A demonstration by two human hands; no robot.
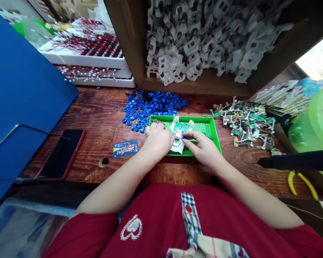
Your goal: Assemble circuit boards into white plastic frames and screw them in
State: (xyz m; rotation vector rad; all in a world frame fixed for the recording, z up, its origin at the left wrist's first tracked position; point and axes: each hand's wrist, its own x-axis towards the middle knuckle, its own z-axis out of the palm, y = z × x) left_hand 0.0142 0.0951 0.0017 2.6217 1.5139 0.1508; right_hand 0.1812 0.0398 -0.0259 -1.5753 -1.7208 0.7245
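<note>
My left hand (158,141) is closed on the left edge of a white plastic shell (178,147), its fingers curled. A green piece shows in the middle of the shell. On the shell's right side, my right hand (204,147) has thumb and forefinger around a small blue plastic piece (183,137), mostly hidden by the fingers. Just beyond lies a green circuit board (182,127) on white plastic. All this is over a green perforated tray (217,138), with small metal parts (157,122) in its far left corner.
Blue plastic buttons (153,104) are heaped behind the tray. A box (136,46) of white shells stands at the back. Wired circuit boards (250,122) lie right, near yellow-handled pliers (301,182) and a black pen-like tool (298,160). A phone (61,154) and card (125,148) lie left.
</note>
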